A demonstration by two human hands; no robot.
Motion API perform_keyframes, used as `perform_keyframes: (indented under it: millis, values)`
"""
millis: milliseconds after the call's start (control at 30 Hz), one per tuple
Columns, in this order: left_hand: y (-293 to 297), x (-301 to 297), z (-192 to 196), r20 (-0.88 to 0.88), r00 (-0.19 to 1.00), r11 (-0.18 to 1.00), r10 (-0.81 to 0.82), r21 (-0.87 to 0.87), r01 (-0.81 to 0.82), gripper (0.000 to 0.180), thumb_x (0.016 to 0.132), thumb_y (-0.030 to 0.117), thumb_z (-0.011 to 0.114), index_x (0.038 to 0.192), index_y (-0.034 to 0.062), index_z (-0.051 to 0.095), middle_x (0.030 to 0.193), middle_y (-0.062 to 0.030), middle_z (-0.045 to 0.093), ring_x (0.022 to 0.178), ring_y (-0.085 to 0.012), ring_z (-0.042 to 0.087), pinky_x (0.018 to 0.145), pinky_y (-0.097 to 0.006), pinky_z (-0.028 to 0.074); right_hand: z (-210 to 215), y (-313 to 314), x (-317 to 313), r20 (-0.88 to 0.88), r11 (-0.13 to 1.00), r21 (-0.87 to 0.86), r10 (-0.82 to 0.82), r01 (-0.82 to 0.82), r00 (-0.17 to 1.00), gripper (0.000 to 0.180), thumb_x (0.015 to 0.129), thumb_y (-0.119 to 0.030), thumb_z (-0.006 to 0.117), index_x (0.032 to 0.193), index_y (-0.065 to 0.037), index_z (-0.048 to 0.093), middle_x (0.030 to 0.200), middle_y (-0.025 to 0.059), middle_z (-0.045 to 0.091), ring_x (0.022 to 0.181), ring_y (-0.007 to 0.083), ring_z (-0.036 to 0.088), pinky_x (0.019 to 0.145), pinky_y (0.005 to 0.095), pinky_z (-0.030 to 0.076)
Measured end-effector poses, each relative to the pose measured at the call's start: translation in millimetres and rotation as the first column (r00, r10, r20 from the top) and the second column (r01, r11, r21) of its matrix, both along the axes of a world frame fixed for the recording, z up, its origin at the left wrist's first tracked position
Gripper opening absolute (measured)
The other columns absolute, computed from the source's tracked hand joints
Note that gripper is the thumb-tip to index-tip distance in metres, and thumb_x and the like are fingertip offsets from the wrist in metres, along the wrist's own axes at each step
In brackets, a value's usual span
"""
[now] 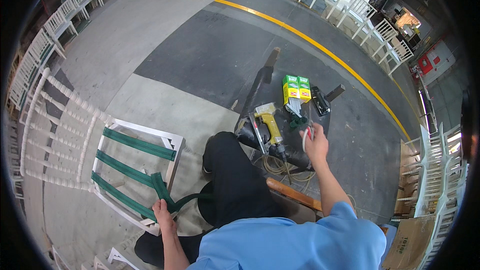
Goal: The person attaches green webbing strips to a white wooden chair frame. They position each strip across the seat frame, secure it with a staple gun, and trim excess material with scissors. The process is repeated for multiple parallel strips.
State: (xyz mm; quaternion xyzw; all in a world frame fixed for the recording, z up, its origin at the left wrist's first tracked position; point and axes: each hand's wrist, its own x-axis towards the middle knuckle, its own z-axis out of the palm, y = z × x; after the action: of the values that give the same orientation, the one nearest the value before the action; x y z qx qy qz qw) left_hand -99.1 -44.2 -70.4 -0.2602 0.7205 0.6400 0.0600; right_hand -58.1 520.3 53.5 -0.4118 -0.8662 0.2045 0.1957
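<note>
A white chair frame (142,131) lies on its back on the floor to my left, with three green webbing straps across its seat opening. My left hand (163,213) pinches the loose green webbing strap (161,188) at the seat's near rail. My right hand (314,142) is raised over a dark low bench (260,87) and is closed on a small tool with a white and red handle. Just left of that hand a yellow pneumatic staple gun (270,124) lies on the bench, its hose coiled (286,167) below. Two green and yellow boxes (296,88) stand behind it.
Rows of white chairs (367,17) line the far right and the left edge (30,65). A yellow line (280,22) curves across the concrete floor. A cardboard box (407,242) sits at the lower right. My black-trousered legs (232,182) are between chair and bench.
</note>
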Motion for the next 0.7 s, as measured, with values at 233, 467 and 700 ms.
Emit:
perform_keyframes:
  millis: [233, 467, 700]
  values:
    - [12.6, 6.9, -5.6, 0.004, 0.998, 0.998, -0.067, 0.002, 0.067, 0.027, 0.106, 0.023, 0.064, 0.097, -0.0028, 0.067, 0.108, -0.0077, 0.057, 0.098, -0.0186, 0.054, 0.087, -0.036, 0.045, -47.4, 44.7, 39.6, 0.206, 0.982, 0.150, 0.084, -0.116, 0.975, 0.046, 0.087, -0.023, 0.082, 0.128, -0.004, 0.071, 0.121, 0.0221, 0.071, 0.112, 0.0430, 0.069, 0.098, 0.0503, 0.054]
    - [22.4, 33.1, 47.7, 0.107, 0.994, 0.936, -0.016, 0.350, -0.022, 0.031, 0.112, 0.024, 0.055, 0.110, -0.0035, 0.070, 0.106, -0.0102, 0.070, 0.089, -0.0219, 0.068, 0.083, -0.035, 0.054, -10.3, -60.1, -67.0, -0.210, 0.828, -0.070, 0.534, -0.557, 0.819, 0.036, 0.094, -0.010, 0.077, 0.129, -0.001, 0.070, 0.120, 0.0144, 0.072, 0.103, 0.0249, 0.072, 0.090, 0.0357, 0.057]
    - [12.5, 9.3, 176.4, -0.361, 0.928, 0.757, 0.091, 0.631, 0.171, 0.030, 0.115, 0.025, 0.050, 0.122, 0.0000, 0.064, 0.110, -0.0118, 0.074, 0.098, -0.0236, 0.074, 0.093, -0.040, 0.058, 24.5, -269.2, -124.0, -0.458, -0.254, -0.568, 0.888, -0.783, 0.044, 0.052, 0.092, -0.013, 0.081, 0.141, -0.006, 0.066, 0.127, 0.0108, 0.073, 0.110, 0.0170, 0.068, 0.097, 0.0336, 0.054]
